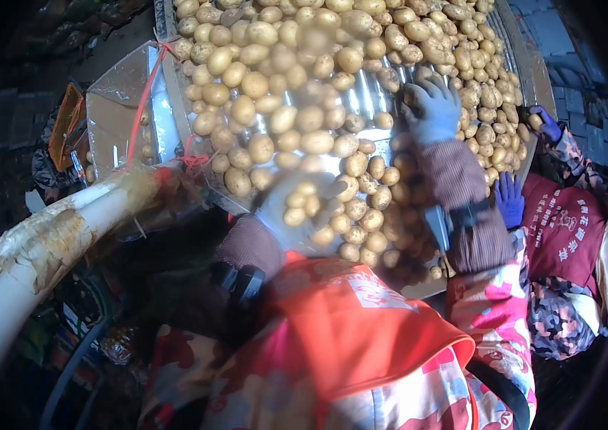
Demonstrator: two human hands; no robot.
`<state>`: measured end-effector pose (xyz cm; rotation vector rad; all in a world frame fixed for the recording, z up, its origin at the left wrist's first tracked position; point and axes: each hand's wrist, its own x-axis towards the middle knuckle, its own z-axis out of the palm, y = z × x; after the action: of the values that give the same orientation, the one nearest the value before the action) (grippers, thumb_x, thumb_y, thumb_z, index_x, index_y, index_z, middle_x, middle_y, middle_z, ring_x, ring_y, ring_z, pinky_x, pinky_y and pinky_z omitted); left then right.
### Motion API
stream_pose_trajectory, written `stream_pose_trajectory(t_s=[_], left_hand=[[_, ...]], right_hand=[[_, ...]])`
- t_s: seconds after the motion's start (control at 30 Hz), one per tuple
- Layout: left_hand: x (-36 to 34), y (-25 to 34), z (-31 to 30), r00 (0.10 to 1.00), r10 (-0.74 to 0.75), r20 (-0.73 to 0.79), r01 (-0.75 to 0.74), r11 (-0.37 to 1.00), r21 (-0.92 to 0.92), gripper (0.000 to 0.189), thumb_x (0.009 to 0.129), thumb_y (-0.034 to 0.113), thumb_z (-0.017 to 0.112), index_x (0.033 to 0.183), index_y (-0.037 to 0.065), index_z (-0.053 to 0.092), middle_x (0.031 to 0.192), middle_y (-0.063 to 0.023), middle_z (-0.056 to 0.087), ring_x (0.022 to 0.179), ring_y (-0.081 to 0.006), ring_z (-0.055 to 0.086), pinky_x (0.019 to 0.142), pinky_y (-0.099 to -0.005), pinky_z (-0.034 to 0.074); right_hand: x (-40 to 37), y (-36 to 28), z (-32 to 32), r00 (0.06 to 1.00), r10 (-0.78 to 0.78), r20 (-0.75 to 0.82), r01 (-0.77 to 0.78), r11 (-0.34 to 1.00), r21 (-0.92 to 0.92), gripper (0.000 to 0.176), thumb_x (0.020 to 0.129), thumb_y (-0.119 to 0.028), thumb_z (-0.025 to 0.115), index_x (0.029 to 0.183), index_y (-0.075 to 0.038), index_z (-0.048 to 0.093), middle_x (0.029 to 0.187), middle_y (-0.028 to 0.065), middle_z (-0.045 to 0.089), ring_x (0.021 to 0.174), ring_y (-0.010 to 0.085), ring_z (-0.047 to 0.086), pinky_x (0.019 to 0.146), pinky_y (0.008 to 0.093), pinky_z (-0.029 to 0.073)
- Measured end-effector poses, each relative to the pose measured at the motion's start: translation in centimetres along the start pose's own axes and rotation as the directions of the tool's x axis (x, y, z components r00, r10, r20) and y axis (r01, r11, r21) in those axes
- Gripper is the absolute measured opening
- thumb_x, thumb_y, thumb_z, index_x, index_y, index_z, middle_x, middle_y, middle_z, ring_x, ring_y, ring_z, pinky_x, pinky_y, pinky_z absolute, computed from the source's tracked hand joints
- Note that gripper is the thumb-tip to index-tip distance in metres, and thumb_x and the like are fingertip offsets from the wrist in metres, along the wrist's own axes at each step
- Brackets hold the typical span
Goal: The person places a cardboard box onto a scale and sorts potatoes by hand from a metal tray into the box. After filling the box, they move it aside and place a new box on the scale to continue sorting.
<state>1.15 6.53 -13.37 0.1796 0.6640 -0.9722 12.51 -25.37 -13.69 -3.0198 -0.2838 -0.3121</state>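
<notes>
Many potatoes (pixel 254 86) lie spread over a metal roller table (pixel 368 97). My left hand (pixel 293 208), in a pale glove, is at the table's near edge, palm up with its fingers curled round several small potatoes (pixel 304 201). Farther right and forward, my right hand (pixel 433 104), in a grey-blue glove, reaches over the rollers with its fingers bent down on the potatoes. Whether it holds one is hidden. Between my two hands, several potatoes (pixel 361 208) lie in a heap near the front edge.
At the right a co-worker in a dark red apron (pixel 566 222) has purple-gloved hands (pixel 510 201) at the table's side, one on a potato. A cardboard box (pixel 114 107) with a red string stands at the left. A thick wrapped pipe (pixel 67 229) runs to the lower left.
</notes>
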Motion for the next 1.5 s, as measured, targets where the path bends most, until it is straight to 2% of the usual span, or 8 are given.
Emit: stream_pose_trajectory(t_s=[0.1, 0.47, 0.6, 0.73, 1.13, 1.3, 1.4, 1.5], left_hand=[[-0.1, -0.2, -0.1, 1.0, 0.019, 0.0, -0.019, 0.999, 0.027, 0.046, 0.109, 0.036, 0.035, 0.142, 0.005, 0.046, 0.143, -0.0114, 0.052, 0.133, -0.0237, 0.049, 0.115, -0.0359, 0.041], [0.2, -0.5, 0.0, 0.997, 0.08, 0.011, -0.08, 0.994, 0.077, 0.046, 0.109, 0.036, 0.035, 0.141, 0.005, 0.045, 0.14, -0.0128, 0.053, 0.133, -0.0236, 0.049, 0.114, -0.0362, 0.042], [-0.7, 1.2, 1.4, 0.985, 0.068, 0.161, -0.049, 0.992, -0.115, 0.044, 0.106, 0.037, 0.042, 0.134, 0.005, 0.049, 0.137, -0.0112, 0.054, 0.128, -0.0282, 0.052, 0.108, -0.044, 0.047], [-1.5, 1.0, 3.0, 0.97, 0.082, 0.23, -0.014, 0.959, -0.282, 0.04, 0.102, 0.036, 0.051, 0.127, 0.005, 0.054, 0.133, -0.009, 0.056, 0.122, -0.0308, 0.055, 0.101, -0.0493, 0.052], [0.1, -1.0, -1.2, 0.994, -0.026, 0.104, -0.025, 0.887, 0.461, 0.035, 0.098, 0.025, 0.055, 0.126, 0.005, 0.053, 0.125, -0.0086, 0.059, 0.115, -0.0241, 0.058, 0.096, -0.0385, 0.052], [0.9, -3.4, -2.3, 0.937, -0.011, 0.349, -0.291, 0.528, 0.798, 0.034, 0.096, 0.021, 0.057, 0.126, 0.006, 0.052, 0.123, -0.0084, 0.06, 0.112, -0.0219, 0.059, 0.095, -0.0347, 0.051], [-1.3, -6.0, 2.2, 0.94, -0.003, 0.342, -0.329, -0.275, 0.903, 0.035, 0.096, 0.029, 0.054, 0.125, 0.008, 0.053, 0.123, -0.0047, 0.059, 0.113, -0.0174, 0.057, 0.094, -0.0352, 0.05], [-0.9, -6.5, -0.1, 0.975, -0.17, 0.141, -0.217, -0.623, 0.751, 0.042, 0.098, 0.046, 0.046, 0.127, 0.017, 0.051, 0.133, 0.0012, 0.053, 0.122, -0.0121, 0.049, 0.1, -0.0357, 0.044]], right_hand=[[-2.6, -4.2, -4.3, 0.987, 0.075, 0.143, -0.133, 0.882, 0.452, 0.029, 0.084, -0.02, 0.075, 0.112, -0.014, 0.071, 0.102, 0.0129, 0.072, 0.089, 0.0321, 0.07, 0.08, 0.0389, 0.057], [-2.7, -9.0, -0.9, 0.684, -0.015, 0.729, 0.078, 0.996, -0.052, 0.03, 0.088, -0.014, 0.063, 0.118, -0.011, 0.063, 0.098, 0.0128, 0.07, 0.088, 0.0295, 0.072, 0.082, 0.0463, 0.055], [-3.6, -9.0, -4.1, 0.9, 0.17, 0.401, -0.343, 0.844, 0.412, 0.042, 0.093, -0.029, 0.069, 0.129, -0.007, 0.062, 0.108, 0.0163, 0.07, 0.099, 0.0348, 0.069, 0.09, 0.0442, 0.055], [-3.3, -13.2, -7.4, 0.935, -0.137, 0.328, -0.175, 0.625, 0.76, 0.04, 0.093, -0.029, 0.066, 0.128, -0.009, 0.062, 0.114, 0.0207, 0.067, 0.107, 0.0375, 0.065, 0.095, 0.0447, 0.051], [-3.9, -14.1, 0.9, 0.956, 0.285, -0.074, -0.19, 0.787, 0.587, 0.017, 0.088, -0.021, 0.063, 0.103, -0.014, 0.067, 0.089, 0.0133, 0.066, 0.085, 0.0336, 0.066, 0.076, 0.0482, 0.05], [-12.3, -16.2, -5.6, 0.996, 0.059, 0.066, -0.086, 0.827, 0.555, 0.026, 0.087, -0.023, 0.065, 0.109, -0.012, 0.069, 0.094, 0.0158, 0.067, 0.087, 0.0337, 0.064, 0.082, 0.0427, 0.052], [-17.3, -16.0, -5.5, 0.989, -0.056, -0.138, 0.13, 0.775, 0.619, 0.035, 0.087, -0.023, 0.063, 0.119, -0.008, 0.063, 0.11, 0.0162, 0.062, 0.101, 0.0363, 0.06, 0.092, 0.0457, 0.05], [-20.5, -11.2, -5.6, 0.831, 0.468, 0.303, -0.458, 0.265, 0.848, 0.045, 0.09, -0.025, 0.062, 0.13, -0.006, 0.059, 0.118, 0.0185, 0.062, 0.114, 0.0361, 0.058, 0.102, 0.0482, 0.046]])
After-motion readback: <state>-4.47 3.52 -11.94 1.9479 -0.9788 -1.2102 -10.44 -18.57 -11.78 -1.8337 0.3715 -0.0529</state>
